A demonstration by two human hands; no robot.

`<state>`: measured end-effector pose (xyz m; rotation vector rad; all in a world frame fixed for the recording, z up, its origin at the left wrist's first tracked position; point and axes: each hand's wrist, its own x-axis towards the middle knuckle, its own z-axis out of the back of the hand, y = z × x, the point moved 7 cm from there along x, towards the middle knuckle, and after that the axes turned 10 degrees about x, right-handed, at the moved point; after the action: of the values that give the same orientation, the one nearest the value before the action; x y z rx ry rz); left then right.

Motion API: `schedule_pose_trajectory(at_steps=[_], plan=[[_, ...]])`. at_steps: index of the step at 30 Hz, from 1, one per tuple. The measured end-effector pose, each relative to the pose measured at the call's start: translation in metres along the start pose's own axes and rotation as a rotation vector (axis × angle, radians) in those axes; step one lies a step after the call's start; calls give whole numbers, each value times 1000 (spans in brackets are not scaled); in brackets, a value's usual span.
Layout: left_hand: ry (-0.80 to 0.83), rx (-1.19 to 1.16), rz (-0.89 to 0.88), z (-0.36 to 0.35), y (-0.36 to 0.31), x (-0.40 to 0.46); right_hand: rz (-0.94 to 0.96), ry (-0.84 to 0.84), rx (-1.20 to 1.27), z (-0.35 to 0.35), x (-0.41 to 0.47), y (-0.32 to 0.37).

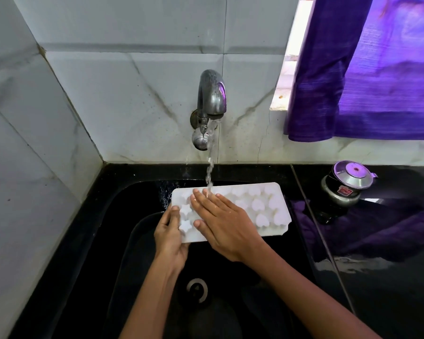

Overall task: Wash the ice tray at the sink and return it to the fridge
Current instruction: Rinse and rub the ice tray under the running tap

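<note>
Ice tray (260, 211), white, under tap (212, 99): likely light, flexible, slippery wet; left hand (170, 237) grip clamped on its near-left edge, right hand (227, 220) flat, fingers apart.

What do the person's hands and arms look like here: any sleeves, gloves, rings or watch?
Both arms are bare as far as the view shows; no sleeve comes into frame. The left hand and right hand are ungloved, with no ring, watch or bracelet visible. The fingernails look short and unpainted. The right hand's back glistens with water drops.
</note>
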<state>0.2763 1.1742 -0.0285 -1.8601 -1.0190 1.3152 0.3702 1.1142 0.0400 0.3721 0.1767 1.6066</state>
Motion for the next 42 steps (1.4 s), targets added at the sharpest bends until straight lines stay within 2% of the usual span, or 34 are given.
schedule_pose_trajectory(at_steps=[5, 10, 16, 29, 33, 37, 40, 42], plan=[[-22, 34, -52, 13, -10, 0, -52, -65, -30, 4, 4, 7], [-101, 39, -121, 46, -27, -1, -260, -58, -7, 15, -4, -39], [-129, 65, -109, 58, -30, -12, -351, -83, 81, 6, -13, -51], [-164, 59, -87, 71, -30, -19, -705, -316, 773, -1, -28, -72], [-157, 137, -106, 78, -32, -17, -739, -416, 1069, 6, -37, -91], [-157, 362, -165, 84, -29, -18, -670, -416, 1150, 10, -55, -94], [-158, 596, -203, 87, -24, -19, -719, -418, 1173, 1, -71, -94], [-140, 668, -212, 89, -22, -23, -763, -423, 1174, -9, -82, -94]])
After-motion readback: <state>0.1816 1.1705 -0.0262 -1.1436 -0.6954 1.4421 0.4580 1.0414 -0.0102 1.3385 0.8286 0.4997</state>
